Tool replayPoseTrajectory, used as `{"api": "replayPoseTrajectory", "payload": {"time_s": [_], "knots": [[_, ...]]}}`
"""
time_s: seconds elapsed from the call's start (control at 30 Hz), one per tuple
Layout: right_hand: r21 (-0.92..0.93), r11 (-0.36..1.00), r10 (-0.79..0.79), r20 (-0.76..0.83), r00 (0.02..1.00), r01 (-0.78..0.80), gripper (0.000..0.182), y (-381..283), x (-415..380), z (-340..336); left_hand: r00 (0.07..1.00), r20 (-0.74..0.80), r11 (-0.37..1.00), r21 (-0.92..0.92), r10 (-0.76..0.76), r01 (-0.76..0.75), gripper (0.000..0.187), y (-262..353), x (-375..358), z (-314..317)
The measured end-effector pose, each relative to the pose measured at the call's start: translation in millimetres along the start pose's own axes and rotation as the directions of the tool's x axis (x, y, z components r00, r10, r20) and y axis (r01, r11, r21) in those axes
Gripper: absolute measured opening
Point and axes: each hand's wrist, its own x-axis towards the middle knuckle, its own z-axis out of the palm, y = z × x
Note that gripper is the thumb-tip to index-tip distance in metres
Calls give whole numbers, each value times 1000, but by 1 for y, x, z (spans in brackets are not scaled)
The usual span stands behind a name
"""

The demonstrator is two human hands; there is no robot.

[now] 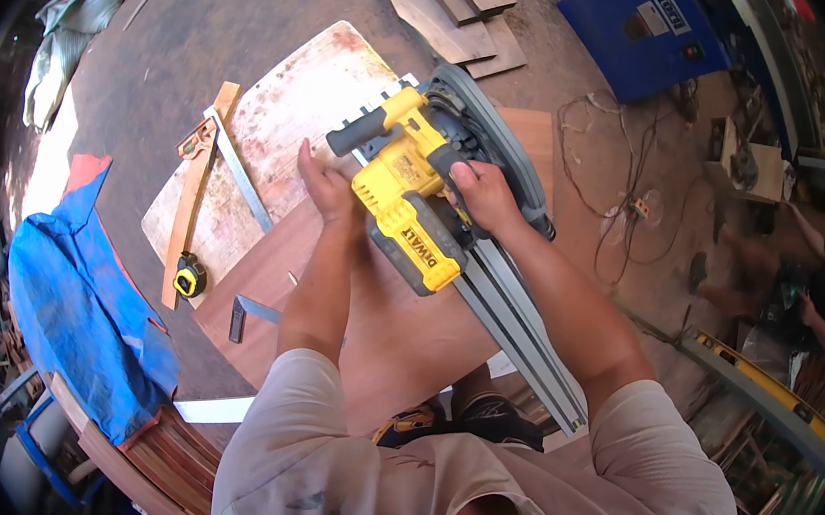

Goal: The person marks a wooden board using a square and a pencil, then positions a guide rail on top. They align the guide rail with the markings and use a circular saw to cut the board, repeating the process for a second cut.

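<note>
My right hand is wrapped round the rear handle of a yellow and black DeWalt cordless circular saw. The saw sits over a grey metal guide rail that runs down toward my body. Beside the saw's left side, my left hand is held with its fingers apart, close to the front handle. Beneath lies a reddish-brown wooden board. On its left part rests a small try square with a dark stock.
A stained white board carries a wooden strip, a combination square and a tape measure. Left is a blue tarp. Planks, a blue machine, cables, a yellow level and another person lie beyond.
</note>
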Motion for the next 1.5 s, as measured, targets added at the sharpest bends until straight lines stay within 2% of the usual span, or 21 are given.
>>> {"api": "replayPoseTrajectory", "payload": {"time_s": [0.03,0.1,0.27,0.3,0.37,0.4,0.43,0.53,0.57,0.63,0.67,0.7,0.73,0.77,0.8,0.9,0.93,0.97,1.27,1.37,1.5], "knots": [[2,1000,-2,3,1000,2,61,3,1,0,1000,11,1000,-3,4,-4,54,-6,-3,1],[7,1000,13,-16,1000,-12,61,4,8,1,997,-67,981,-194,-26,12,51,-15,-2,5],[-68,989,126,-38,991,-129,63,-13,86,33,1000,22,985,-173,-6,9,52,-56,33,6],[-73,987,138,-57,989,-142,66,-17,101,40,976,146,775,-594,-159,216,53,-151,52,17],[-117,977,169,-67,983,-176,73,-22,117,47,918,107,686,-632,-382,359,55,-29,44,14],[-120,978,162,-66,985,-169,76,-19,124,51,897,115,655,-643,-428,395,53,-27,47,13],[-125,979,157,-59,986,-163,78,-17,127,52,940,81,786,-527,-330,321,56,-63,51,14],[-151,970,188,-47,981,-193,80,-18,124,47,854,176,571,-675,-490,467,57,-56,53,15],[-152,969,189,-48,981,-194,80,-17,121,45,847,209,555,-675,-488,486,59,-98,59,14],[-154,970,183,-37,982,-187,83,-18,129,49,772,221,400,-752,-596,524,63,-92,61,10],[-165,967,188,-42,981,-192,82,-18,129,48,695,439,194,-750,-569,632,66,-98,54,1],[-170,965,194,-44,980,-199,82,-15,127,46,753,523,148,-774,-399,616,58,-68,27,1],[-134,971,199,-11,980,-198,82,-14,120,38,872,344,647,-584,-349,490,55,-72,0,-2],[-141,972,186,-13,982,-186,82,-14,118,31,960,212,949,-216,-184,229,52,-77,-23,0],[-126,974,190,1,982,-188,83,-14,117,26,969,221,987,-88,-109,131,50,-65,-53,1],[-56,974,223,40,974,-221,87,-8,115,19,961,274,956,269,41,-118,50,-50,-135,10],[-38,974,225,51,973,-223,84,-8,112,16,865,484,771,498,133,-397,49,-36,-153,15],[-25,975,223,61,973,-222,81,-7,111,12,718,683,476,592,133,-651,49,-25,-161,23],[82,981,169,82,982,-176,88,20,130,14,666,744,488,601,-53,-633,51,-31,-130,36],[122,982,133,110,985,-146,85,22,129,16,646,754,504,606,-118,-616,51,-30,-130,33],[163,983,63,123,990,-83,66,39,134,24,616,762,522,615,-201,-591,52,-28,-132,33]]}}
